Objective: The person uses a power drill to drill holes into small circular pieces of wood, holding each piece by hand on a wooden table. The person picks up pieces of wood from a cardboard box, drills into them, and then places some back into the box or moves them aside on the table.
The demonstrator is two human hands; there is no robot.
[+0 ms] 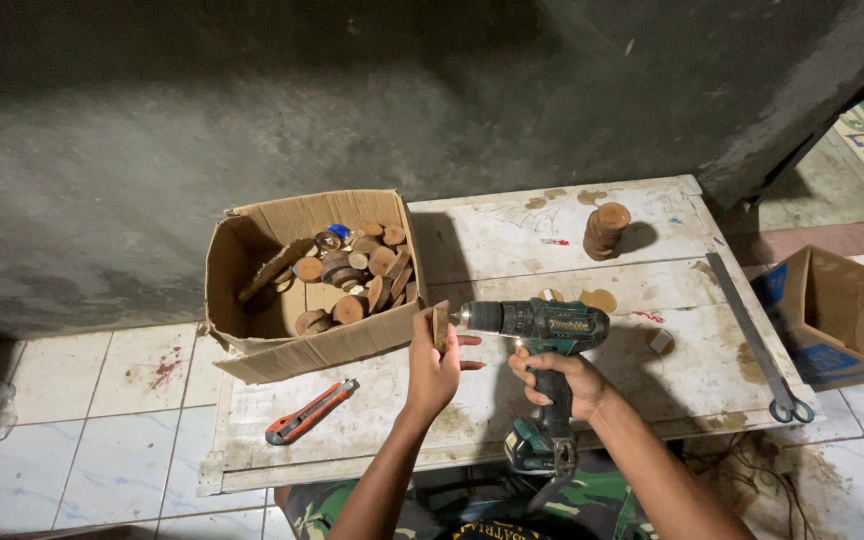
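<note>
1. The counter [512, 240] is a low, worn white board on the tiled floor, with a dark wall behind it.
2. A cardboard box [252, 250] sits at the counter's left rear corner, open and holding many round wooden slices [352, 275]. A second, smaller carton [842, 310] lies on the floor off the right edge.
3. A long metal strip [747, 325] runs along the counter's right side, with scissors [790, 408] at its near end.
4. The green cordless drill [542, 330] is gripped by the right hand [564, 375], fingers closed round the handle. Its long axis lies level, pointing left.
5. A stack of wood discs [605, 230] stands at the rear right; an orange utility knife [310, 412] lies near the front left.
6. The left hand [432, 365] is closed on a small wooden slice [441, 328], held upright on edge above the counter. The slice lies straight left of the drill's tip, touching or just beside it, with its flat face toward the bit. The left hand is the nearer one to it.
</note>
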